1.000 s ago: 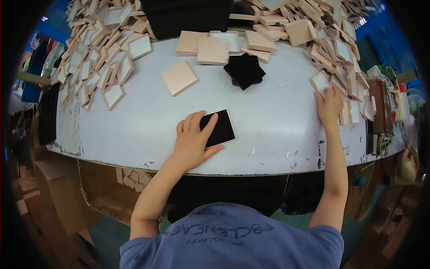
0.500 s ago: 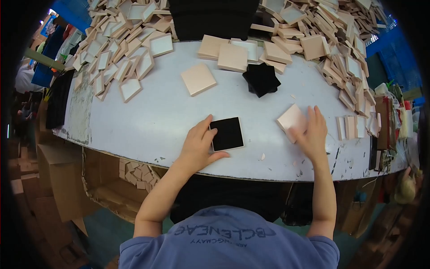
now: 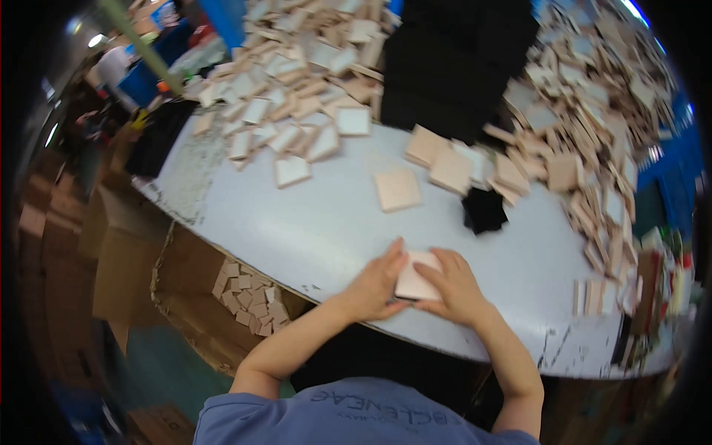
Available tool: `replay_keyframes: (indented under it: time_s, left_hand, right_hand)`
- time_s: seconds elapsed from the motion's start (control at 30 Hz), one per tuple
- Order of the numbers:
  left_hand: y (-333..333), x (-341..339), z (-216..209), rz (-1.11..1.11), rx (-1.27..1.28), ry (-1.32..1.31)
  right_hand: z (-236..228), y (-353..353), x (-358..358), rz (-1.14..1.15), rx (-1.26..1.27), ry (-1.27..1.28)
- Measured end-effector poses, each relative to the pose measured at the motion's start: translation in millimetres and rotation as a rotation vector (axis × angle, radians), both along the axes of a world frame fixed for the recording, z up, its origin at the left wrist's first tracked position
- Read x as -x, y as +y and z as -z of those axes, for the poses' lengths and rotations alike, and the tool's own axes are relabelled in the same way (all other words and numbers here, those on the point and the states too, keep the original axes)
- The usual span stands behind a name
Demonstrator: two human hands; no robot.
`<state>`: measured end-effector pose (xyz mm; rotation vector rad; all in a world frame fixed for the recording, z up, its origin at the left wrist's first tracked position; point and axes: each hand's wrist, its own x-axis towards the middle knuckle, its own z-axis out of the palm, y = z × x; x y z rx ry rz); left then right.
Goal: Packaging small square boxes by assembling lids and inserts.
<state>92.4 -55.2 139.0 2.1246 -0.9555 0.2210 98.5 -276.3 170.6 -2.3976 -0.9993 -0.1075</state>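
Observation:
Near the front edge of the table, a small square pale-pink box (image 3: 417,280) sits between my two hands, its lid on top and a dark line along its near edge. My left hand (image 3: 374,288) grips the box's left side, thumb at the near edge. From the right, my right hand (image 3: 456,289) holds the lid, fingers over its top and side. The black insert is mostly hidden under the lid. Farther off lie a single pink box piece (image 3: 397,190) and a stack of black square pads (image 3: 483,211). The picture is blurred by motion.
Heaps of pink box parts lie at the far left (image 3: 297,96) and far right (image 3: 586,141), a large black sheet-like stack (image 3: 456,67) between them. Several pieces stand in a row (image 3: 593,297) at right. Below the table's left edge, a cardboard carton (image 3: 182,297) holds pink boxes.
My right hand has brought the pink lid leftward onto the black-filled tray, covering it. My left hand still holds the tray. The whole view has tilted and shifted.

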Motion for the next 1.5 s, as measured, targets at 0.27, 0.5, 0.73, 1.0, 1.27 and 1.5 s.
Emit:
replay_keyframes:
  time_s: [0.27, 0.5, 0.73, 1.0, 1.27, 1.5]
  left_hand:
    - [-9.1, 12.5, -27.7, 0.006, -0.343, 0.016]
    - [-6.5, -50.0, -32.6, 0.043, -0.391, 0.295]
    - [-9.6, -137.9, -16.4, -0.251, -0.612, -0.036]
    - [-12.9, -105.8, -57.2, -0.204, -0.442, 0.079]
    - [-41.1, -20.6, -27.4, 0.138, 0.567, 0.187]
    - [-16.4, -12.6, -14.1, 0.07, -0.021, 0.085]
  right_hand:
    - [-3.0, -5.3, 19.0, -0.001, 0.224, -0.01]
    - [-8.5, -6.4, 15.1, 0.002, 0.311, 0.025]
    - [-26.7, -35.6, -34.6, 0.354, -0.147, -0.232]
    - [-4.0, -48.5, -63.7, 0.514, 0.222, -0.395]
    - [-11.6, -51.4, -57.0, 0.516, 0.275, -0.391]
    - [-18.7, -27.2, -72.6, 0.567, 0.165, -0.325]
